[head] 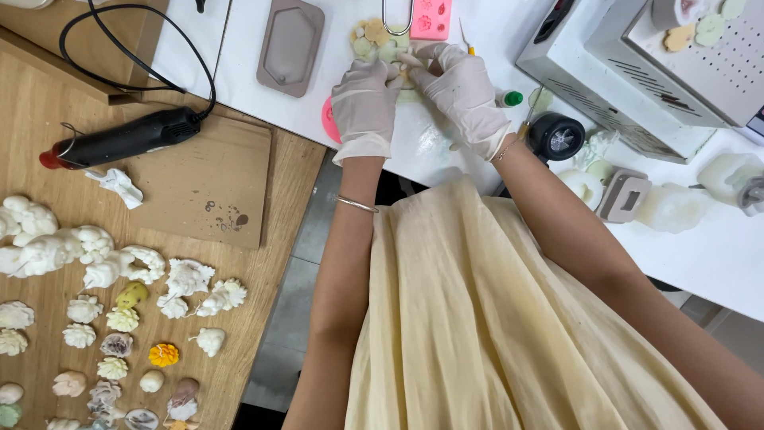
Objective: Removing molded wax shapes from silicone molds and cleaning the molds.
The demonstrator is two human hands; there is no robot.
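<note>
Small pale wax piece (407, 77) sits on the white table (446, 151) btwn both gloved hands, pinched by left hand (364, 107) & right hand (461, 87) fingertips. Cream-greenish, flower-like, next to similar pastel pieces (372, 38). Mostly hidden by fingers; exact shape can't tell. Pink mould (430, 17) cut off at top.

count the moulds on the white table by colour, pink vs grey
pink moulds: 2, a rectangular one above the gloved right hand and a round one partly hidden by the gloved left hand
grey moulds: 2, a large one and a small one
total: 4
</note>
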